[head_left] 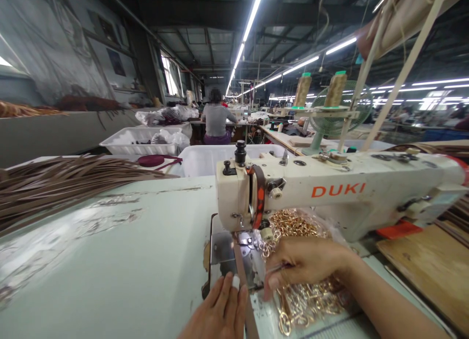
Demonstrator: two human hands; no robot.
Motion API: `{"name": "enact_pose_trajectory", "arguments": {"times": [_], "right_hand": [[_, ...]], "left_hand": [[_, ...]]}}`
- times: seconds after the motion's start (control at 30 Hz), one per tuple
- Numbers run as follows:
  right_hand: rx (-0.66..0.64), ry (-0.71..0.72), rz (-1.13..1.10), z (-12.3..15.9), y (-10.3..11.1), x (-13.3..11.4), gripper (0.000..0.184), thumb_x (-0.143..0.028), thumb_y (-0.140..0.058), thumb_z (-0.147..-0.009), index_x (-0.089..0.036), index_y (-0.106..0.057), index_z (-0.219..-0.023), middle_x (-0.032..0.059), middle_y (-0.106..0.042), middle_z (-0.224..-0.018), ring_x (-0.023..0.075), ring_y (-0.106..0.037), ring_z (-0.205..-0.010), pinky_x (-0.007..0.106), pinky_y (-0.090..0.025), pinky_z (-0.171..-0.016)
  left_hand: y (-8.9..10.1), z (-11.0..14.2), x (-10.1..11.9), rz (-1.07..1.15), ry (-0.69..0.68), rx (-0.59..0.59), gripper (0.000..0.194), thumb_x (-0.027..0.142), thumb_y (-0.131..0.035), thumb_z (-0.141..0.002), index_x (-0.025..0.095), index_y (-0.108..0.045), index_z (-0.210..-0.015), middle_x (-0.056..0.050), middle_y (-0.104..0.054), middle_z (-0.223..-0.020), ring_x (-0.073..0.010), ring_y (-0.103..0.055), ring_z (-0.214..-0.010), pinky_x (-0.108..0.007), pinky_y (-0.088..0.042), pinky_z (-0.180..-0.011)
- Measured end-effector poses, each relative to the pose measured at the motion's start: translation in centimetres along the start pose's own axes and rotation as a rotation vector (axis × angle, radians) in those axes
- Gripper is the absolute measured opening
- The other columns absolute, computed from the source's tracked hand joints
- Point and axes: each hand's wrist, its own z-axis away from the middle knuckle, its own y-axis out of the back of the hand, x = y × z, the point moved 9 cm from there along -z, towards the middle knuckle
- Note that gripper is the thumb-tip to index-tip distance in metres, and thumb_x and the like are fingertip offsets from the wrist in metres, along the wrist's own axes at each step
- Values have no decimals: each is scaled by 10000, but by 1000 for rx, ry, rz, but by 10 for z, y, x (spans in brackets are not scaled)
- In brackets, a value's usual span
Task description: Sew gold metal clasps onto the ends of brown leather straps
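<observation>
My left hand (223, 305) lies with its fingers stretched out on the table before the sewing machine (286, 187), a white wrap (235, 282) around one fingertip. Its fingers rest beside and against a narrow brown strap (240, 265), which runs under the machine's needle area over the metal plate (223, 248). To the right, my right hand (302, 261) is closed, bent at the wrist above a heap of gold-coloured metal clasps (308, 300). A thin shiny piece shows at its fingers, too blurred to name. More gold hardware (298, 224) lies behind that hand in clear plastic.
Long brown strips (54, 182) are piled on the left of the pale tabletop (120, 261). Behind the machine stands a white bin (198, 158). A wooden board (428, 261) lies at right. Thread cones (335, 90) stand above, and a person (216, 119) sits farther back.
</observation>
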Motion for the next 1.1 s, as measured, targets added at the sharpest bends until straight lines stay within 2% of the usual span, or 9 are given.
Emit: {"name": "enact_pose_trajectory", "arguments": {"times": [0.1,0.13,0.2,0.27,0.37,0.57,0.8,0.97,1.1], "right_hand": [[-355,2,-131,14,-27,-5,436,-465,-447,-941,-134,-656,-1134,49,-700,-841,58,-533,-507,157,-415,-516],[-401,-6,-194,18,-29,-7,476,-489,-443,-934,-110,-650,-1132,57,-700,-818,47,-474,-428,156,-386,-447],[-334,-19,-264,19,-22,-9,501,-501,-450,-927,-76,-660,-1090,83,-703,-839,49,-478,-426,159,-377,-427],[-212,-22,-282,16,-11,-10,459,-464,-463,-934,-71,-671,-1049,106,-703,-917,91,-612,-634,169,-447,-575],[-126,-30,-292,10,-7,-7,405,-424,-478,-938,-87,-674,-1048,86,-711,-872,134,-646,-837,214,-466,-753],[92,-65,-191,0,5,12,357,-459,-555,-886,-151,-720,-960,0,-658,-618,77,-561,-568,169,-425,-578],[341,-101,54,-3,26,21,386,-504,-632,-814,-131,-731,-821,-22,-604,-606,70,-468,-521,194,-301,-479],[408,-59,225,-6,29,16,362,-511,-649,-796,-166,-757,-811,-15,-621,-574,72,-418,-478,224,-242,-457],[429,-42,318,-7,29,14,310,-510,-655,-791,-226,-762,-857,-14,-647,-588,76,-426,-472,229,-245,-465]], "left_hand": [[-11,-1,2,56,-19,-141,378,186,-538,-889,50,-541,-1242,-206,-631,-1143,-319,-597,-1079,-403,-480,-897],[-13,-1,2,76,-21,-177,415,188,-553,-877,37,-520,-1262,-223,-610,-1169,-333,-579,-1104,-421,-473,-911],[-13,-1,3,109,-34,-214,468,235,-572,-867,17,-503,-1275,-248,-591,-1181,-357,-563,-1119,-441,-479,-909],[-11,-2,4,112,-60,-225,490,286,-571,-869,3,-510,-1264,-260,-597,-1159,-371,-573,-1098,-443,-503,-880],[-10,-3,3,85,-84,-235,496,313,-589,-854,5,-535,-1239,-249,-614,-1137,-374,-591,-1069,-427,-531,-852],[-5,-9,-4,124,-69,-186,444,299,-574,-871,14,-564,-1211,-229,-636,-1114,-347,-617,-1039,-402,-546,-839],[1,-14,-16,228,-44,-285,486,404,-485,-930,24,-550,-1227,-211,-624,-1156,-302,-597,-1084,-369,-498,-923],[-11,-14,-20,254,8,-109,494,469,-574,-868,55,-602,-1136,-172,-680,-1038,-289,-639,-984,-387,-506,-908],[-7,-14,-31,338,46,58,456,501,-653,-803,91,-647,-1003,-118,-702,-905,-271,-661,-879,-404,-523,-875]]}}
